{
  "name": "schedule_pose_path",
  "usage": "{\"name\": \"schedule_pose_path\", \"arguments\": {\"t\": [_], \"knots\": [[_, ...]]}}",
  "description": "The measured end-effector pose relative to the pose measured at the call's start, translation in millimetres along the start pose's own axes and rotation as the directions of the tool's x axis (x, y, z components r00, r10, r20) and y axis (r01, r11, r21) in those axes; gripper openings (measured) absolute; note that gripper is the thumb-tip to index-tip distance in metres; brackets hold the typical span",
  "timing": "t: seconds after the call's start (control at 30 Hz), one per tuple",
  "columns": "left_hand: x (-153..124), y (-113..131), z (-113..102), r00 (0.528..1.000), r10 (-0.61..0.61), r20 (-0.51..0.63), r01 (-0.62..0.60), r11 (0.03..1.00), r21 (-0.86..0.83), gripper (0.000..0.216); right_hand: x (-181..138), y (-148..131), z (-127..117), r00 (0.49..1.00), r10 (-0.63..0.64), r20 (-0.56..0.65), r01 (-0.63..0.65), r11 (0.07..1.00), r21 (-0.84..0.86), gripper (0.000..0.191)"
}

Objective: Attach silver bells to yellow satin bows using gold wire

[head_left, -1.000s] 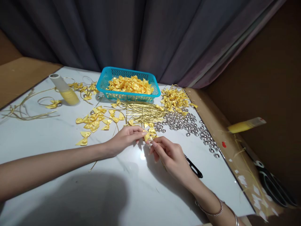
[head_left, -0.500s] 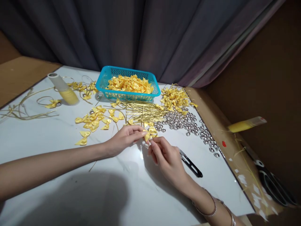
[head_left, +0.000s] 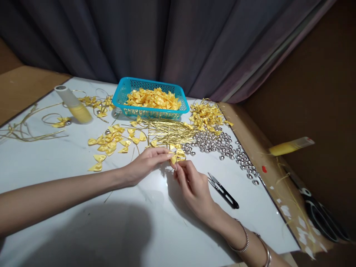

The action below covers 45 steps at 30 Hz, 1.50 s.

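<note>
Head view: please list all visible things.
Table: one, white, centre
Curtain: one, dark, behind table
Basket: one, blue, table's far side
Bows: many, yellow, basket and table
Wires: many, gold, mainly before basket
Shiny pieces: many, silver, right of wires
Spools: two, yellow, left, right
Snips: one, black, table's right
Scissors: one, black, right
Scraps: several, white, by scissors
Red piece: one, red, right
Bracelets: two, silver, right arm
Left hand: one, holding bow
Right hand: one, at bow

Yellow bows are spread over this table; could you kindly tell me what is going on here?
A person's left hand holds a yellow bow above the white table. The right hand has its fingertips at the bow's lower edge; the grip is too small to tell. More bows lie in the blue basket, and black snips lie on the table.
</note>
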State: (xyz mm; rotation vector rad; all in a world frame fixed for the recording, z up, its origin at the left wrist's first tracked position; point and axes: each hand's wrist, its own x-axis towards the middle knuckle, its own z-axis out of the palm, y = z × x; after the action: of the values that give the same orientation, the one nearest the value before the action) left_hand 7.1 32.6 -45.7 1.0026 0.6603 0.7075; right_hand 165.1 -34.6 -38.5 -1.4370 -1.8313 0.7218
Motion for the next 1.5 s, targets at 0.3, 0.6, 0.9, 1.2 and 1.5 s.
{"name": "schedule_pose_path", "arguments": {"t": [0.3, 0.6, 0.9, 1.2, 1.5], "knots": [[0.6, 1.3, 2.7, 1.000, -0.026, -0.004, 0.025, 0.998, -0.052, 0.015, 0.8, -3.2, 4.2, 0.999, -0.016, -0.049, 0.014, 1.000, -0.027, 0.014], [0.7, 1.3, 3.7, 0.997, -0.020, 0.073, 0.026, 0.996, -0.090, 0.016, 0.1, -1.2, 6.7, 0.998, -0.041, -0.053, 0.039, 0.999, -0.031, 0.012], [0.9, 5.4, -2.6, 0.998, 0.057, 0.038, -0.061, 0.989, 0.136, 0.025, 8.1, -2.6, -11.4, 0.995, -0.044, 0.084, 0.040, 0.998, 0.046, 0.013], [0.1, 4.8, -3.0, 0.992, 0.034, 0.119, -0.055, 0.983, 0.177, 0.026, 4.5, 6.0, -11.3, 0.976, -0.216, 0.002, 0.216, 0.976, 0.014, 0.010], [-3.1, 7.6, -2.5, 0.970, 0.077, 0.232, -0.160, 0.918, 0.364, 0.023, 7.7, 5.6, -28.3, 0.950, -0.260, -0.173, 0.253, 0.966, -0.060, 0.016]]}}
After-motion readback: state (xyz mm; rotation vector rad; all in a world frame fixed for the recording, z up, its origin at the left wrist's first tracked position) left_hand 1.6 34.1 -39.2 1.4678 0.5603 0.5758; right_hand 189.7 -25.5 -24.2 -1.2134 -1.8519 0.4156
